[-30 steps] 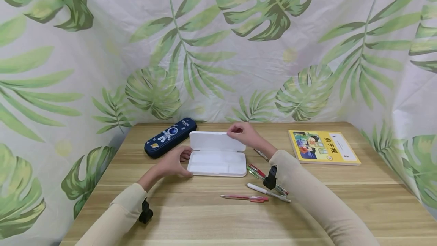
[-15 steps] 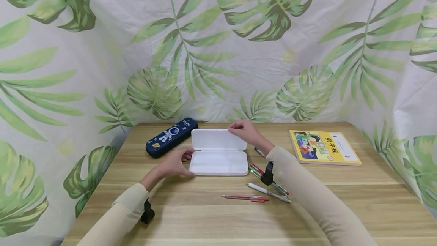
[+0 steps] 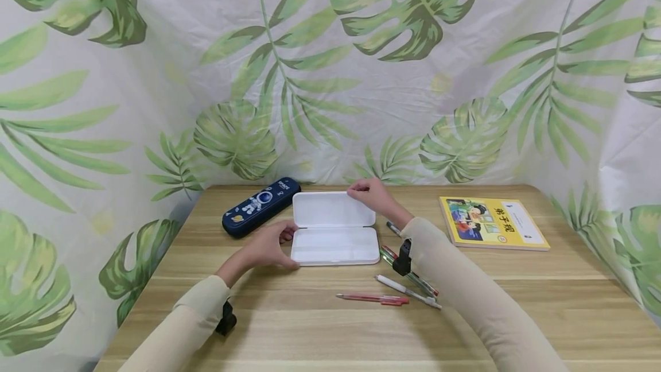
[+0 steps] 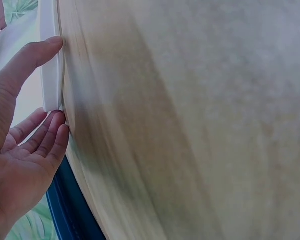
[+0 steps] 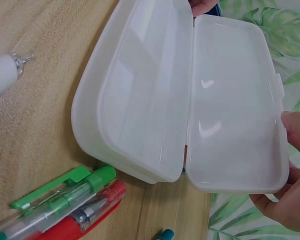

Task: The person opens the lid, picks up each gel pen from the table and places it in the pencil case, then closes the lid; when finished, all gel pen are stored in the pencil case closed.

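A white plastic pencil box [image 3: 334,245] lies on the wooden table with its hinged lid [image 3: 330,209] swung up and back, its inside bare. My left hand [image 3: 269,244] grips the left end of the box; in the left wrist view the thumb [image 4: 40,55] presses the side while the other fingers curl at the corner. My right hand [image 3: 376,195] pinches the lid's far edge near its right corner, with thumb and fingers on either side of the rim in the right wrist view.
A navy astronaut pencil case [image 3: 261,207] lies behind the box on the left. Right of the box are green and red pens [image 3: 413,274], a white pen [image 3: 408,290] and a dark-tipped pen [image 3: 393,228]. A pink pen [image 3: 372,299] lies in front; a yellow book [image 3: 493,223] is far right.
The lid's top edge has risen a little in the head view, the right hand moving with it. Box and both hands sit slightly farther right in view; the left hand keeps its grip.
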A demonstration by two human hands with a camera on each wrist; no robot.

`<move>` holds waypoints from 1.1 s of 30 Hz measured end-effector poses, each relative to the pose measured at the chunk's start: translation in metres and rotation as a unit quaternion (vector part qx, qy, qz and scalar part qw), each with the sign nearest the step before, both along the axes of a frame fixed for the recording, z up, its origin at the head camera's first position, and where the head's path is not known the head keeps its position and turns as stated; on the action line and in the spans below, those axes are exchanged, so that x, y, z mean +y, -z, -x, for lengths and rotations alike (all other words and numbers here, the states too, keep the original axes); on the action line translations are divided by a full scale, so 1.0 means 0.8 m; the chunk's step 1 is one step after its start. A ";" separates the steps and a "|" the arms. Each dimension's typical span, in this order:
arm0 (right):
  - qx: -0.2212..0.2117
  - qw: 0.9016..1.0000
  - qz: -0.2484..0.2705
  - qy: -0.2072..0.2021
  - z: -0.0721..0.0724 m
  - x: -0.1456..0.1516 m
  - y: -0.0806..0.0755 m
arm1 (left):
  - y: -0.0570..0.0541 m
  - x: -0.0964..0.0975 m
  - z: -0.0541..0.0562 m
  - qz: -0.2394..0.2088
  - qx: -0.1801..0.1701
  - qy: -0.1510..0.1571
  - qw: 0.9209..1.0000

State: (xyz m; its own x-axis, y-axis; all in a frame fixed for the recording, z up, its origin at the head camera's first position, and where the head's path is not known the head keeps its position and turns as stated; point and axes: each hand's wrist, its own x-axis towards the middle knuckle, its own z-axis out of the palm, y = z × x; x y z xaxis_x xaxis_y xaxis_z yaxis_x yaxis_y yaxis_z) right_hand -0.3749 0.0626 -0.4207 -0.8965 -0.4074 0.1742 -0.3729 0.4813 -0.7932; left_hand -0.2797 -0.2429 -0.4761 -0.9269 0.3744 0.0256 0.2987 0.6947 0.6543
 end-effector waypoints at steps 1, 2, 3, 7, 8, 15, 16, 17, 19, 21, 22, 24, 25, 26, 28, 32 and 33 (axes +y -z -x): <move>-0.001 1.000 -0.002 0.002 0.000 0.001 0.000 | 0.000 0.001 0.000 0.001 0.000 0.001 1.000; -0.001 1.000 -0.004 0.002 -0.001 0.002 -0.001 | 0.000 0.002 0.001 0.002 0.001 0.002 1.000; -0.002 1.000 -0.005 0.002 -0.001 0.003 -0.001 | 0.000 0.003 0.001 0.001 0.000 0.002 1.000; 0.001 1.000 -0.002 -0.008 -0.005 0.006 -0.003 | 0.000 0.005 0.002 0.003 -0.002 0.001 1.000; 0.002 1.000 0.002 -0.015 -0.006 0.007 -0.002 | 0.000 0.005 0.002 0.002 -0.002 0.000 1.000; 0.014 0.999 0.007 -0.043 -0.025 0.028 -0.012 | -0.003 0.004 0.000 -0.004 0.003 0.008 1.000; 0.020 0.999 0.004 -0.043 -0.029 0.032 -0.014 | -0.003 0.004 0.000 -0.004 0.004 0.009 1.000; 0.028 0.999 0.002 -0.043 -0.033 0.038 -0.016 | -0.003 0.003 -0.001 -0.003 0.006 0.009 1.000; 0.045 0.998 -0.004 -0.040 -0.040 0.049 -0.018 | -0.003 0.003 -0.001 -0.001 0.006 0.006 1.000; 0.057 0.998 -0.011 -0.030 -0.048 0.061 -0.020 | -0.003 0.002 -0.001 -0.002 0.006 0.006 1.000; 0.063 0.998 -0.014 -0.026 -0.051 0.067 -0.019 | -0.003 0.002 -0.001 -0.002 0.009 0.006 1.000; 0.075 0.997 -0.018 -0.019 -0.057 0.080 -0.017 | -0.003 0.001 -0.001 -0.006 0.009 0.005 1.000; 0.076 0.997 -0.020 -0.012 -0.060 0.086 -0.016 | -0.003 0.001 -0.001 -0.009 0.010 0.006 1.000; 0.075 0.997 -0.021 -0.005 -0.064 0.093 -0.015 | -0.002 0.001 -0.001 -0.010 0.009 0.005 1.000; 0.072 0.997 -0.021 0.003 -0.070 0.106 -0.012 | -0.001 0.001 0.000 -0.013 0.012 0.008 1.000; 0.062 0.998 -0.020 0.008 -0.081 0.129 -0.005 | 0.000 0.001 0.001 -0.017 0.012 0.014 1.000; 0.061 0.998 -0.022 0.006 -0.084 0.134 -0.002 | 0.000 0.001 0.001 -0.020 0.012 0.017 1.000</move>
